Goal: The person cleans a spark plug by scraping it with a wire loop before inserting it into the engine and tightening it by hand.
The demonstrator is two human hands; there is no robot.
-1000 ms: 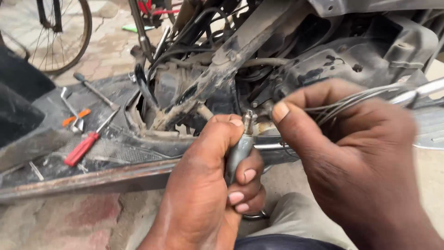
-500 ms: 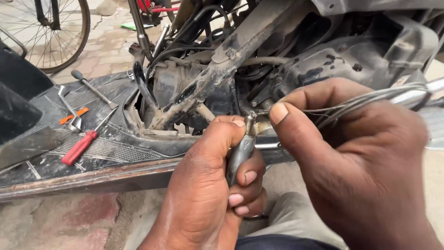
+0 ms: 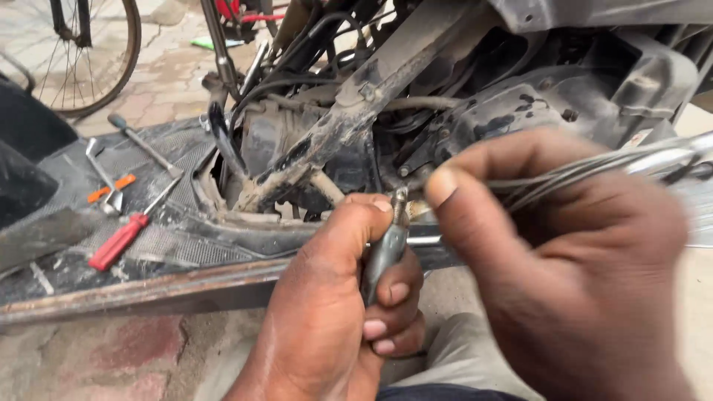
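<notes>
My left hand (image 3: 334, 312) grips a grey metal cable end fitting (image 3: 386, 249), thumb on top, fingers curled around it below. My right hand (image 3: 564, 267) pinches the thin bare wire strands (image 3: 587, 172) of the cable close to the fitting's tip, and the strands run off to the right edge. Both hands work in front of a stripped scooter frame (image 3: 356, 111), dusty, with black hoses and an exposed engine area.
On the scooter's ribbed footboard (image 3: 171, 238) lie a red-handled screwdriver (image 3: 119, 241), an orange-handled tool (image 3: 111, 188), a spanner (image 3: 100, 174) and a socket wrench (image 3: 141, 145). A bicycle wheel (image 3: 96, 52) stands at the back left on the paved ground.
The view has shifted slightly. My right hand has slid a little along the strands beside the fitting. My left hand keeps the same grip.
</notes>
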